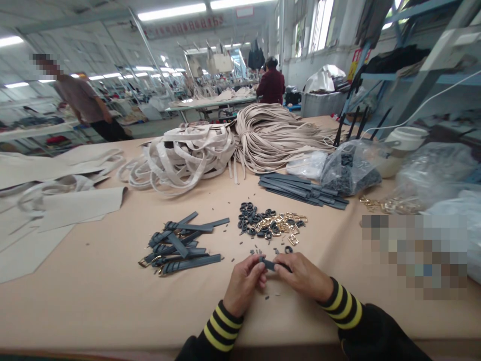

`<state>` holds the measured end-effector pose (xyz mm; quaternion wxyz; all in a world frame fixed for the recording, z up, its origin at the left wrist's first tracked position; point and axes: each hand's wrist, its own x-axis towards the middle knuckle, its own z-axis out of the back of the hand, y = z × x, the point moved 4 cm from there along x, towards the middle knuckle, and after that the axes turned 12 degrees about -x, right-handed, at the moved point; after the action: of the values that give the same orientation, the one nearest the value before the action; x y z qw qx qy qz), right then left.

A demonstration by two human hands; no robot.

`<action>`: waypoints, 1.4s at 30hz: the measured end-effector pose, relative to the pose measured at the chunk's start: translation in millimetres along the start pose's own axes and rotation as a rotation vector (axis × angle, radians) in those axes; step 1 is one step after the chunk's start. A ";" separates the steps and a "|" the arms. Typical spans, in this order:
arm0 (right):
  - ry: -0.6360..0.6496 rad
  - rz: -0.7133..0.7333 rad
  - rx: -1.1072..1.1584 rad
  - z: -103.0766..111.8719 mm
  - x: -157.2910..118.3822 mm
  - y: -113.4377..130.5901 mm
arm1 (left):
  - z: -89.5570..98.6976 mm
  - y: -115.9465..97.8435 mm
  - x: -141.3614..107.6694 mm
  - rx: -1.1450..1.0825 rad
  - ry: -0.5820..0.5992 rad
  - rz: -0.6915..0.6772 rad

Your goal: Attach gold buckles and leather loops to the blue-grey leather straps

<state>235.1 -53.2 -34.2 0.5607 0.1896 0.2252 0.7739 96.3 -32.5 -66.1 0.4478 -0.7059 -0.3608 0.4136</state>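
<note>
Between my two hands is a short dark grey strap point(269, 264). My left hand point(244, 281) pinches its left end between thumb and fingers. My right hand point(302, 275) is closed on the other end, which the fingers partly hide. Just beyond my hands lies a small dark strap loop point(288, 249). A heap of gold buckles point(280, 224) and dark loops point(248, 215) sits farther up the table. To the left is a pile of dark straps with buckles fitted point(184, 245).
Flat dark strips point(300, 190) lie beyond the buckles, beside a clear bag of dark pieces point(349, 168). Bundled beige straps point(270, 135) and looped pale bands point(184, 155) cover the table's back. Beige panels point(75, 205) lie left. One person point(84, 103) stands left; another point(271, 82) is farther back.
</note>
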 end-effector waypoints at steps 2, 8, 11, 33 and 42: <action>0.039 0.019 0.001 2.7 0.8 -0.8 | -1.1 2.1 -1.8 0.056 -0.002 -0.018; 0.088 0.047 -0.024 4.9 0.1 -0.3 | 0.4 5.4 -3.6 0.201 -0.021 -0.055; 0.078 0.031 -0.006 3.8 -1.8 -0.5 | 1.5 2.0 -3.5 0.221 -0.012 -0.134; 0.152 0.071 -0.158 14.3 -12.4 2.1 | -13.4 6.0 -9.5 0.405 0.223 -0.110; 0.059 0.036 -0.017 -7.2 -13.7 1.9 | -14.5 11.6 -6.0 0.163 0.169 -0.007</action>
<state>233.8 -67.7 -39.6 0.5414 0.1657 0.2315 0.7911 108.6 -46.6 -71.7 0.5338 -0.6982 -0.2895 0.3792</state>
